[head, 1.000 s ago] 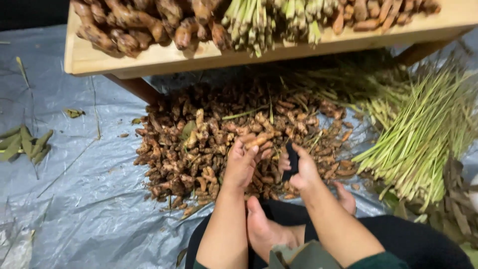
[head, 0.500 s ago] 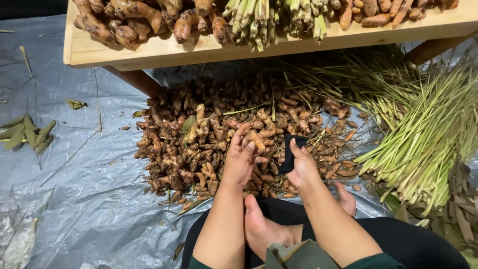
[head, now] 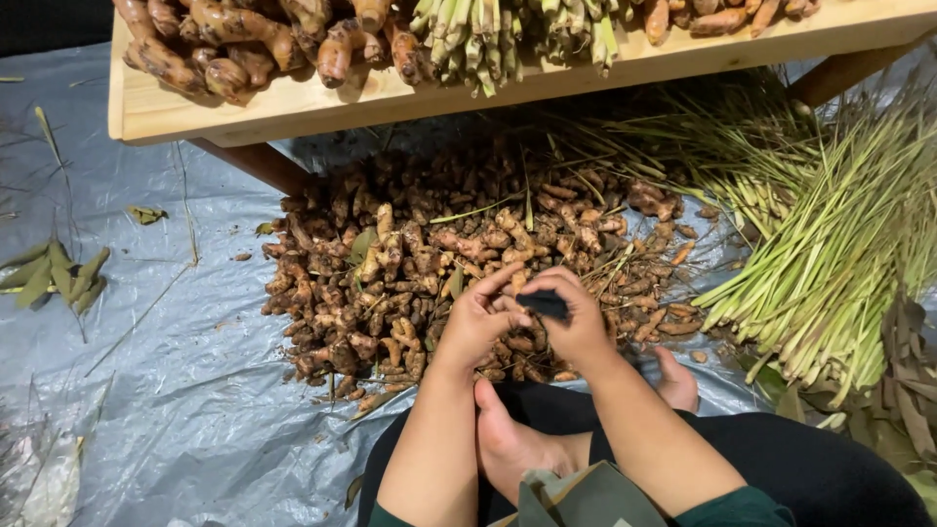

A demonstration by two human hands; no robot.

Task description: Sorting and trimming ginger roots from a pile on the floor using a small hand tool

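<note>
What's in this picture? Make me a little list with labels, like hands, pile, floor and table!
left hand: over the root pile, fingers bent, against the right hand
right hand: holds a small dark tool
pile: knobbly brown roots heaped on the sheet
floor: grey plastic sheet
table: wooden bench with bigger roots and green stalk ends on top
right side: bundle of long green stalks
left side: a few loose leaves

I'm seeing a brown, earth-dusted heap of roots (head: 439, 263) at centre, a small black tool (head: 543, 305) in my right hand (head: 576, 327), pale green stalks (head: 830, 254) at right, a grey-blue plastic sheet (head: 166, 390) lower left, and a light wooden tabletop (head: 293, 102) on top.
</note>
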